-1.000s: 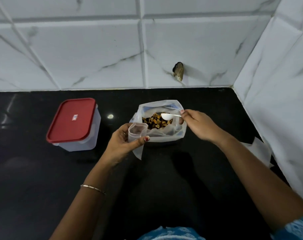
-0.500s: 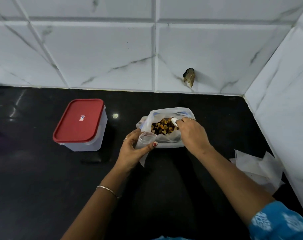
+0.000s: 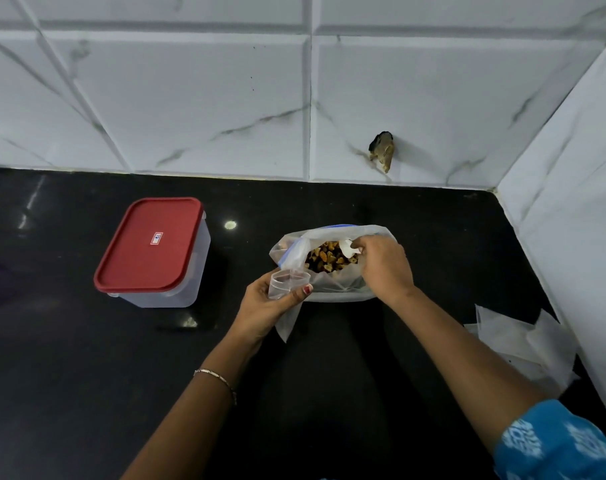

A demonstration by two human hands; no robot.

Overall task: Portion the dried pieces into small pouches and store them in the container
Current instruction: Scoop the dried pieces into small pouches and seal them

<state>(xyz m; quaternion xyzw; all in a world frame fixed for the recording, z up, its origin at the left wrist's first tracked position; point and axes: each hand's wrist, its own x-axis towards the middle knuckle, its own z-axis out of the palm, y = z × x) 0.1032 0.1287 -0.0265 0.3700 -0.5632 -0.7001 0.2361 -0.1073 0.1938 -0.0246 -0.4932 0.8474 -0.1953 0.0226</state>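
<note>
A large clear bag [image 3: 332,287] lies open on the black counter, with brown dried pieces [image 3: 324,259] inside. My right hand [image 3: 384,265] reaches into its mouth and grips a white spoon [image 3: 348,247] over the pieces. My left hand [image 3: 265,306] holds a small clear pouch [image 3: 287,284] open, just left of the bag's mouth. A clear container with a shut red lid [image 3: 150,244] stands to the left, apart from both hands.
A loose pile of empty clear pouches [image 3: 523,344] lies at the right, near the side wall. White tiled walls close the back and right. The black counter [image 3: 69,375] spreads out to the left and front.
My right hand has dipped the spoon from above the bag down among the pieces. The left hand still holds the pouch. The camera has shifted.
</note>
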